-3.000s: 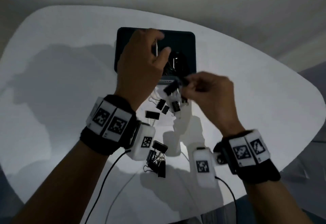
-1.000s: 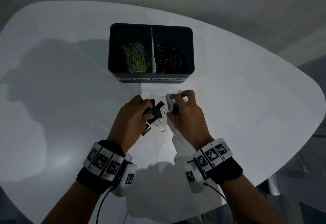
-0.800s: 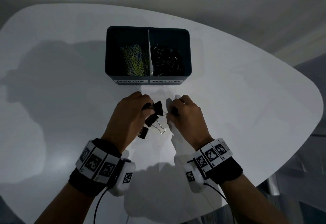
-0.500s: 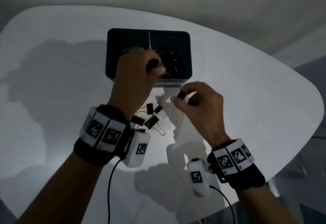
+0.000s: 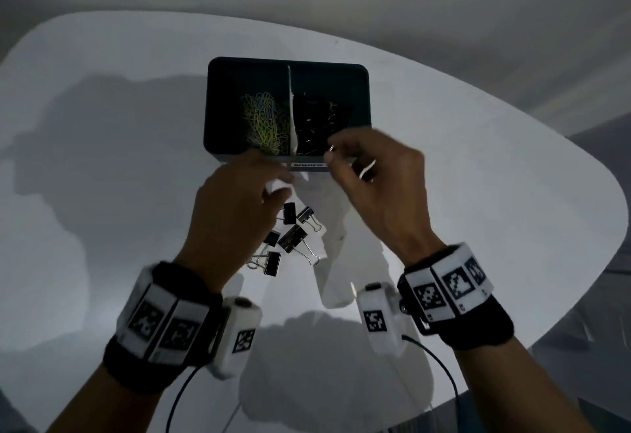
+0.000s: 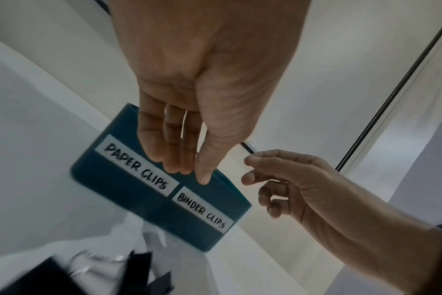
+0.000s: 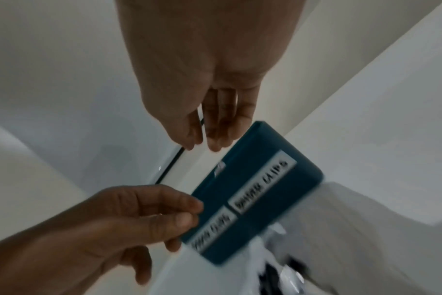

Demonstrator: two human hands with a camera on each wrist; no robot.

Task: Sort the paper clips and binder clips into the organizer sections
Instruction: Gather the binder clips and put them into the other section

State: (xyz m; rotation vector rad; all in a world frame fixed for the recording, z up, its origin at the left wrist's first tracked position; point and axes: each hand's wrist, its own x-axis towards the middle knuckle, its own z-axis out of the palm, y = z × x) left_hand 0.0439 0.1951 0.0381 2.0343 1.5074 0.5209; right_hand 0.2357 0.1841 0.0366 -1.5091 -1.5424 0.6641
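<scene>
The dark teal organizer (image 5: pixel 218 108) stands at the table's middle, with coloured paper clips (image 5: pixel 263 122) in its left section and black binder clips (image 5: pixel 317 125) in its right. Labels on its front wall (image 6: pixel 129 189) read PAPER CLIPS and BINDER CLIPS. Several loose black binder clips (image 5: pixel 290 238) lie on the table in front of it. My left hand (image 5: pixel 280 183) hovers just before the front wall, above those clips, fingers straight and empty (image 6: pixel 189 171). My right hand (image 5: pixel 329 154) is at the front rim of the binder section, thumb and fingers apart (image 6: pixel 246 168) with nothing seen between them.
A crumpled white plastic bag (image 5: pixel 336 238) lies on the white table (image 5: pixel 478 193), right of the loose clips. Thin black cables (image 5: pixel 440 374) run from the wrist cameras toward the near edge. The table's rounded right edge curves close to my right forearm.
My left hand has drawn back from over the organizer toward the loose clips. My right hand has moved forward to the binder section, and the small clip it pinched no longer shows in it.
</scene>
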